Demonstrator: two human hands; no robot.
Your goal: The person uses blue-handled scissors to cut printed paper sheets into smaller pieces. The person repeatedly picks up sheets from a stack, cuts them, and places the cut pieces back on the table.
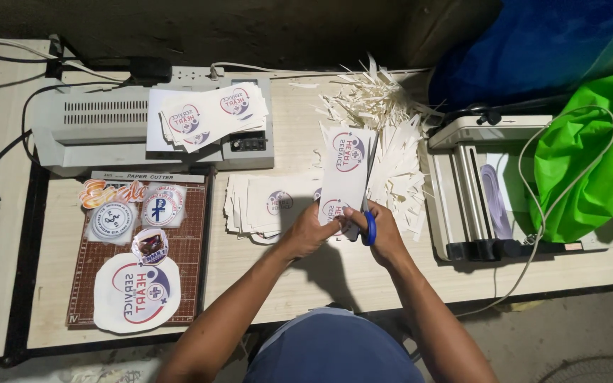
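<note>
Left hand (311,230): pinching printed sheet (345,170) at desk centre.
Right hand (383,232): closed on scissors (368,213), blades in sheet.
Done: offcuts (384,124) at 12 o'clock.
Left: stack (264,202) at 9 o'clock.

Single view only: a head-worn camera, positioned above the seated person's lap and looking steeply down over a light wooden table (363,284). It faces forward, away from the body; the dark wall lies at the top edge and the person's blue clothing at the bottom edge. Both forearms enter from the bottom centre, with the left hand (308,230) and right hand (384,230) close to mid-frame, at moderate working range. Coverage runs from the grey laminator (101,128) and paper cutter (136,248) at left to a white machine (477,191) and green bag (590,156) at right. No second view is available for overlap.
</note>
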